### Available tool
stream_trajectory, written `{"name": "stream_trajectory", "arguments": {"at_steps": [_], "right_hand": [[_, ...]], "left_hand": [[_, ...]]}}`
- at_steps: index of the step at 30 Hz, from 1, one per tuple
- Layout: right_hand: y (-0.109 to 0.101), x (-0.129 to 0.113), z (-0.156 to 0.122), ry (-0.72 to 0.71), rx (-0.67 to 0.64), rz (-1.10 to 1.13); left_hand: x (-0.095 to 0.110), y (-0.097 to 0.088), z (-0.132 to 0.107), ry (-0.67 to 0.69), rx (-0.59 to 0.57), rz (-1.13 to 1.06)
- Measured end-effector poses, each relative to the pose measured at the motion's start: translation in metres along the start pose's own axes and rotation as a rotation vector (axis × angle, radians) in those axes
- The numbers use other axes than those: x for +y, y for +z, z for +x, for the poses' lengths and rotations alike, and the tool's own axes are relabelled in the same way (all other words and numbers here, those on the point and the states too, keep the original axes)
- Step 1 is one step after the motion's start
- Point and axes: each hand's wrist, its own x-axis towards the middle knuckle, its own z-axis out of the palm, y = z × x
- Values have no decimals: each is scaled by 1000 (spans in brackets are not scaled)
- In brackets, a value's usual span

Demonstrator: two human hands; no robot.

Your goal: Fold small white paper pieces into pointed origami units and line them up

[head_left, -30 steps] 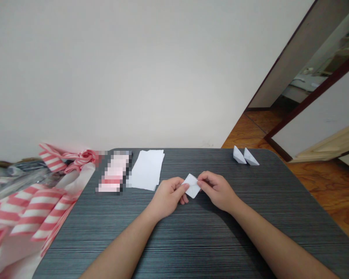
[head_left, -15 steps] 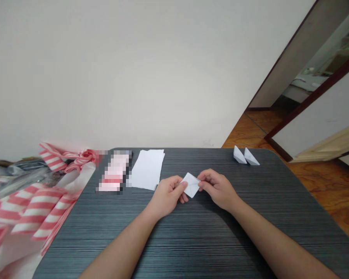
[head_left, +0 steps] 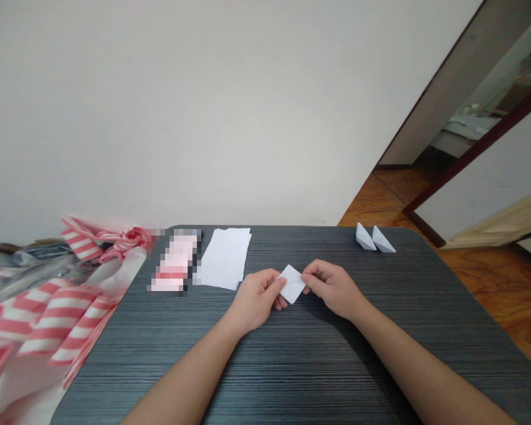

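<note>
A small white folded paper (head_left: 293,285), diamond-shaped with crease lines on its face, is held between my two hands above the table. My left hand (head_left: 257,297) pinches its left corner, thumb on top and fingers underneath. At the right corner, the thumb and fingertips of my right hand (head_left: 331,288) close on the paper's edge. Two folded paper boats (head_left: 364,237) stand side by side at the far right of the table. A stack of white paper sheets (head_left: 225,258) lies to the left, beyond my left hand.
The dark, wood-grained table (head_left: 265,366) has its far edge close to a pale wall. A blurred-out, phone-like object (head_left: 176,261) lies left of the sheets. Red-and-white striped cloth (head_left: 55,313) is heaped beside the table's left edge. Wooden floor (head_left: 500,277) shows at right.
The right thumb has shifted onto the paper's right corner, and the folded paper has moved very slightly right. Both hands keep their hold; the boats and sheets stay put.
</note>
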Motion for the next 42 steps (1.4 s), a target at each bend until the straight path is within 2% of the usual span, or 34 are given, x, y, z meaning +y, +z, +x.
{"name": "stream_trajectory", "arguments": {"at_steps": [5,11,34,42], "right_hand": [[2,5,0,57,-34,194],[-2,0,-1,78,-113,121],[-2,-1,-2,87,-189,232],[0,-3,-3,118,-227,196]], "left_hand": [[-4,-1,1,-4,21,-40],[-5,-1,1,-11,14,-58],[-2,-1,1,4,-38,-72],[-1,1,1,22,-56,-12]]}}
